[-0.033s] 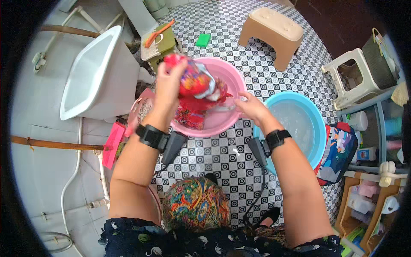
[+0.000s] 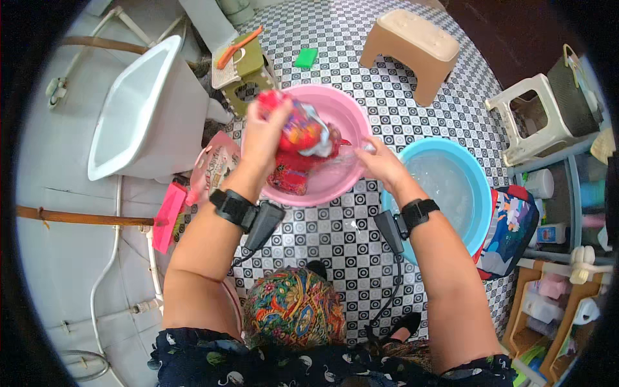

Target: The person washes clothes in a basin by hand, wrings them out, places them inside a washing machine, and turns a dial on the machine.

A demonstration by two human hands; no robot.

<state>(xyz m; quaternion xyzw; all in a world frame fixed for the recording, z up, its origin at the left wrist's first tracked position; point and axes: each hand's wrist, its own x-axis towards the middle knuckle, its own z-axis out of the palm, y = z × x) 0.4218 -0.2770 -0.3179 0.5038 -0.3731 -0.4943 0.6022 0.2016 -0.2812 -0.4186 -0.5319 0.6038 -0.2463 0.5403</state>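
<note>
My left hand (image 2: 266, 132) is closed on a bunched, wet red patterned cloth (image 2: 298, 134), holding part of it up over a pink basin (image 2: 348, 106). The lower part of the cloth hangs into the basin, which has some water in it. On the basin's right rim, my right hand (image 2: 385, 161) has its fingers curled over the edge. Motion blurs the cloth and the fingers on it. Close to the right hand stands a light blue basin (image 2: 485, 193) of cloudy water.
A brown step stool (image 2: 416, 48), a green sponge (image 2: 306, 58) and a small green stool (image 2: 248, 74) with an orange brush (image 2: 240, 46) are beyond the basins. A white sink (image 2: 138, 109) is at left. White stool (image 2: 532, 116), backpack (image 2: 509, 226) and shelves (image 2: 574, 193) line the right.
My left hand has shifted slightly right and down with the red cloth, which has swung right. My right hand stays at the pink basin's rim.
</note>
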